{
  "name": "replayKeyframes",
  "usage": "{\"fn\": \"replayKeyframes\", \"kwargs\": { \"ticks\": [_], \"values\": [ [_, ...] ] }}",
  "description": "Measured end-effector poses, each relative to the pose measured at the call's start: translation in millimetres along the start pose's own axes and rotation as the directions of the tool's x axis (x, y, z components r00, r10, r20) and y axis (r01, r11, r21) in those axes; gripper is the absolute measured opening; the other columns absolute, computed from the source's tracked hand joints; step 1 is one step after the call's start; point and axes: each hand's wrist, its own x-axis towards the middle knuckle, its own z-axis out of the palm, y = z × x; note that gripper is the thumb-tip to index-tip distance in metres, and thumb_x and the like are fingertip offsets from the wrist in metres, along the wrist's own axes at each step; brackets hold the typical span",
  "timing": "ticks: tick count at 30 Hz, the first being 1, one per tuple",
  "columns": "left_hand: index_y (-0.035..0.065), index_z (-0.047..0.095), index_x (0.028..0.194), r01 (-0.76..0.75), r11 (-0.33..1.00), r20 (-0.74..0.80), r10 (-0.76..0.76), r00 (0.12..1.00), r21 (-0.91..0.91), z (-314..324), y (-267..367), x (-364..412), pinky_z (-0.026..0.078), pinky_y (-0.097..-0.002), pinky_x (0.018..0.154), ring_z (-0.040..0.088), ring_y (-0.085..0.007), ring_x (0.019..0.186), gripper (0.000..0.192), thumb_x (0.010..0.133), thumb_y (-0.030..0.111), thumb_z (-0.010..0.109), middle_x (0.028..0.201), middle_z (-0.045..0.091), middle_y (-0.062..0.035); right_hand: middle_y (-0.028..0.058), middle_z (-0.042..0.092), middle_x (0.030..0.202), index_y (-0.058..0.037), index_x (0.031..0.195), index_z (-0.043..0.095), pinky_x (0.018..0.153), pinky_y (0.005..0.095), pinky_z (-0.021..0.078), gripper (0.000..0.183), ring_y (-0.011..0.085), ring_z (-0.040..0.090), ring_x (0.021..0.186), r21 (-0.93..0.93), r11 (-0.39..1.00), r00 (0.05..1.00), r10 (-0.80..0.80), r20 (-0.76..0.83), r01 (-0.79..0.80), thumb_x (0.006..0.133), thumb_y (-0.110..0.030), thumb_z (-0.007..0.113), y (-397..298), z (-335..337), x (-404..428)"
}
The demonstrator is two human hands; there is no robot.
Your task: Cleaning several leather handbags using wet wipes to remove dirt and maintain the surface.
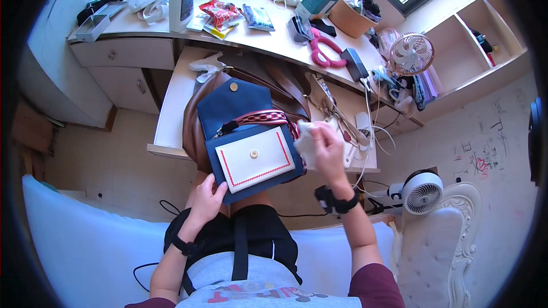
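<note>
A blue handbag (235,105) with a white front pocket panel (257,167), red zigzag stitching and a round gold snap lies with its flap raised. A pink and black patterned strap (261,117) crosses it. The bag rests against a brown leather bag (195,124) on the pulled-out drawer (169,111). My left hand (209,199) touches the blue bag's lower left corner, its thumb on the edge. My right hand (329,143) grips a crumpled white cloth or tissue (307,143) just right of the bag.
On the desk (239,38) stand a white spray bottle (180,0), snack packets (220,13), a pink fluffy ring-shaped thing (323,51), a black power adapter (354,64) with cables and a woven basket (351,17). A small fan (411,53) is at the right; another fan (421,192) stands lower.
</note>
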Motion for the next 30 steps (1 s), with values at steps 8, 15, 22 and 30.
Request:
{"fn": "replayKeyframes", "kwargs": {
  "ticks": [8,15,22,30],
  "values": [
    [-0.0041,0.057,0.106,0.033,0.999,0.052,-0.034,0.998,0.022,-2,17,0,0.053,-0.0367,0.074,0.068,-0.0302,0.085,0.027,0.091,0.018,0.058,0.091,0.068,-0.0215,0.0103,0.066,0.088,0.0037,0.103,0.065,0.067,0.0254,0.0467,0.025,0.0127,0.059,0.075,-0.008,0.999,0.997,0.035,-0.062,-0.035,0.093,-0.019,0.06,24,-13,35],
    [-0.0015,0.057,0.111,0.075,0.993,0.068,-0.081,0.994,0.094,-8,30,-1,0.052,-0.0359,0.075,0.068,-0.0265,0.084,0.03,0.091,0.021,0.057,0.093,0.069,-0.0187,0.0179,0.067,0.096,0.0017,0.102,0.066,0.078,0.0353,0.0513,0.023,0.0278,0.066,0.086,-0.215,0.975,0.96,0.009,0.28,0.053,0.086,-0.015,0.064,17,16,86],
    [-0.002,0.052,0.101,0.084,0.979,0.127,-0.109,0.986,0.187,-13,41,1,0.049,-0.049,0.074,0.061,-0.0448,0.087,0.026,0.091,0.022,0.055,0.09,0.063,-0.0286,0.022,0.061,0.115,-0.0046,0.11,0.065,0.091,0.0402,0.0477,0.026,0.0363,0.06,0.104,-0.004,0.878,0.656,-0.355,0.666,0.479,0.087,-0.015,0.056,-25,133,176],
    [0.0001,0.053,0.103,0.037,0.984,0.181,-0.069,0.981,0.175,-14,31,4,0.049,-0.0503,0.074,0.061,-0.0449,0.083,0.027,0.091,0.024,0.055,0.086,0.063,-0.028,0.0233,0.054,0.123,-0.0088,0.113,0.065,0.095,0.0407,0.0456,0.032,0.0368,0.053,0.115,-0.241,0.746,0.584,-0.236,0.776,0.621,0.088,-0.028,0.061,-4,244,218]
  ]
}}
